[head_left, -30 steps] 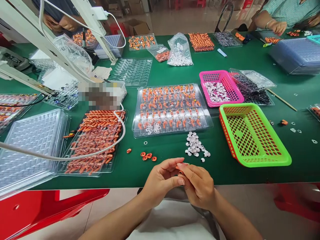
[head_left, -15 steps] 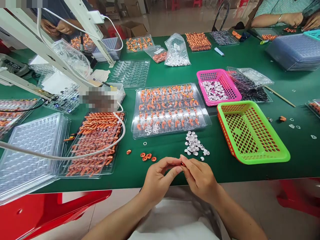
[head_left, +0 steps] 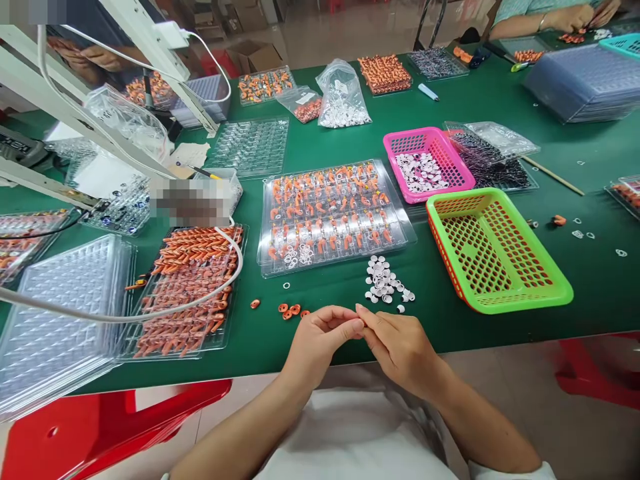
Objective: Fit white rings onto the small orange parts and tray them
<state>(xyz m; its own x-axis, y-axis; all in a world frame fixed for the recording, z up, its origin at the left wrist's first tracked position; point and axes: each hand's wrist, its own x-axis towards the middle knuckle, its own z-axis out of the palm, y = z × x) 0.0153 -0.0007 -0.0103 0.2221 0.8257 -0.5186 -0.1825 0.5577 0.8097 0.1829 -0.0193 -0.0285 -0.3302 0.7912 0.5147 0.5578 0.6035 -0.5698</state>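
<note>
Lime-green basket [head_left: 525,305], lattice of holes, red-orange basket [head_left: 447,265] showing through, on plain dark-green tabletop [head_left: 340,150]; behind and left of it, hot-pink latticed basket [head_left: 457,172] with white pieces [head_left: 420,171] specked dark. Left of lime-green basket: white discs [head_left: 383,280], some dark-edged, then small orange pieces [head_left: 295,309]. Far left of it, orange sticks [head_left: 195,250] in slanting, herringbone-like rows; red stool [head_left: 90,427].

From your own head, the one camera looks forward and down, with your left hand [head_left: 320,343] and right hand [head_left: 403,347] near at lower centre and the green table [head_left: 323,148] stretching beyond them to the floor [head_left: 310,32] at the top, where distant detail seems blurred.
</note>
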